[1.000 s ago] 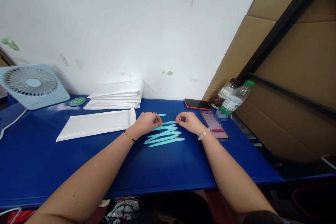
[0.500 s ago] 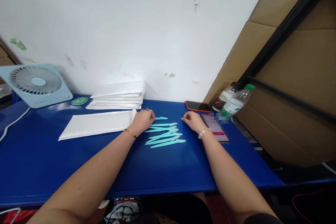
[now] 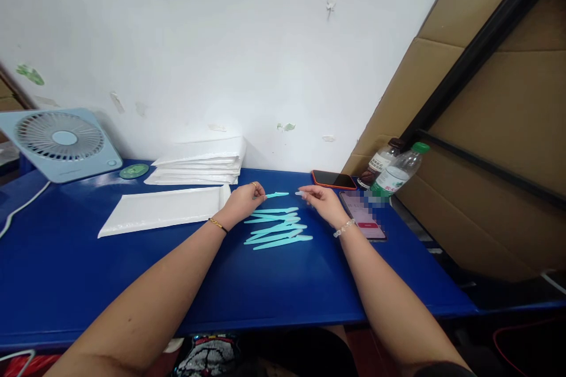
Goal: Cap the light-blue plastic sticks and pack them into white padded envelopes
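Above the tabletop (image 3: 283, 285), a turquoise strip (image 3: 279, 194) is pinched between thumb and fingers of the left hand (image 3: 243, 201), its thin tip pointed toward the right hand (image 3: 322, 200). A small pale piece (image 3: 299, 193) is pinched in the fingertips of the right hand. Both hands are closed narrowly; strip and pale piece are faced end to end, with a small gap between.

Progress, as judged: one strip is in hand and is not joined to the pale piece. A loose group of turquoise strips (image 3: 283, 228) is laid just below and between the hands, partly overlapped; none of these is held. A flat white envelope (image 3: 163, 210) is laid left of the left hand, and a stack of white envelopes (image 3: 198, 160) is set beyond it. No strip is seen on or in either.

Hard to make out: the held strip's near end is covered by the left fingers. The pale piece is partly covered by the right fingers, and its exact shape cannot be told. Strips in the group cannot be counted with certainty, nor can fitted pale pieces be confirmed there. The envelopes' contents are not shown. The phone (image 3: 366, 216) beside the right wrist is partly blurred out.
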The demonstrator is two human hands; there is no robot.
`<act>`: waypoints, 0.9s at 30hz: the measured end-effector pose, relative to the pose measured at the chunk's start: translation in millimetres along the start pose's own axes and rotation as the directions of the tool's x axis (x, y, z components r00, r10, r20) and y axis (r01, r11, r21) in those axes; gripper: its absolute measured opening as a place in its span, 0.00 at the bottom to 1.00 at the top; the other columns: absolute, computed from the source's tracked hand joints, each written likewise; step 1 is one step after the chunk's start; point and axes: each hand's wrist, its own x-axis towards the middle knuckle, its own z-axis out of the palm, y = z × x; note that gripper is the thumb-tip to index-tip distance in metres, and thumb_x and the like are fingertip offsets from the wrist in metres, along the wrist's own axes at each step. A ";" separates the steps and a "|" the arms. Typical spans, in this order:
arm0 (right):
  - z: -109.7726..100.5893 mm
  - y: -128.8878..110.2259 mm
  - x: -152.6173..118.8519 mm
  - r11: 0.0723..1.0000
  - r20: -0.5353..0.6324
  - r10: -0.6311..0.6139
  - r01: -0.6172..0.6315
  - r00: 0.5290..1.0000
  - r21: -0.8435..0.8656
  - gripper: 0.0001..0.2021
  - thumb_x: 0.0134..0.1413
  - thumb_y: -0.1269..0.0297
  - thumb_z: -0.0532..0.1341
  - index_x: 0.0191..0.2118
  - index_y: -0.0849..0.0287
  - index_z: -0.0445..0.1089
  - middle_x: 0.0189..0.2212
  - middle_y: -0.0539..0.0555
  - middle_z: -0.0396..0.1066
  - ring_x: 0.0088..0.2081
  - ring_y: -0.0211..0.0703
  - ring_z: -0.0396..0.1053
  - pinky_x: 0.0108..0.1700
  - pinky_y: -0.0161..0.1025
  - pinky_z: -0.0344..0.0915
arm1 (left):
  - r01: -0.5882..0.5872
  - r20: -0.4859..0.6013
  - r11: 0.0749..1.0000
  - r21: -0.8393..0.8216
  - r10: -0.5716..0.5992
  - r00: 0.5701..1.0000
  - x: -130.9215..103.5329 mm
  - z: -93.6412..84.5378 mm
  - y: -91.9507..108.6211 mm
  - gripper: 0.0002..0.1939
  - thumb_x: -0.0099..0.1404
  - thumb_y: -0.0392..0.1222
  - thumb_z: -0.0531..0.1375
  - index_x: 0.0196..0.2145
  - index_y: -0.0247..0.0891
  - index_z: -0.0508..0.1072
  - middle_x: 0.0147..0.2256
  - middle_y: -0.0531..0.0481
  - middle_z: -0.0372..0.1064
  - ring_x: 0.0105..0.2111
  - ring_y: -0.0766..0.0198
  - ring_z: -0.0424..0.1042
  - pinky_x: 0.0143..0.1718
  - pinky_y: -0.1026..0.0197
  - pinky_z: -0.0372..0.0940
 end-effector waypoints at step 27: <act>16.1 -20.7 -8.1 0.970 0.116 -0.122 0.143 0.986 -0.199 0.10 0.58 0.59 0.57 0.34 0.60 0.72 0.29 0.51 0.71 0.31 0.37 0.67 0.35 0.35 0.62 | -0.087 0.145 0.995 0.047 0.080 0.986 -11.0 3.6 24.1 0.23 0.58 0.58 0.56 0.44 0.40 0.70 0.43 0.46 0.72 0.44 0.55 0.69 0.39 0.58 0.63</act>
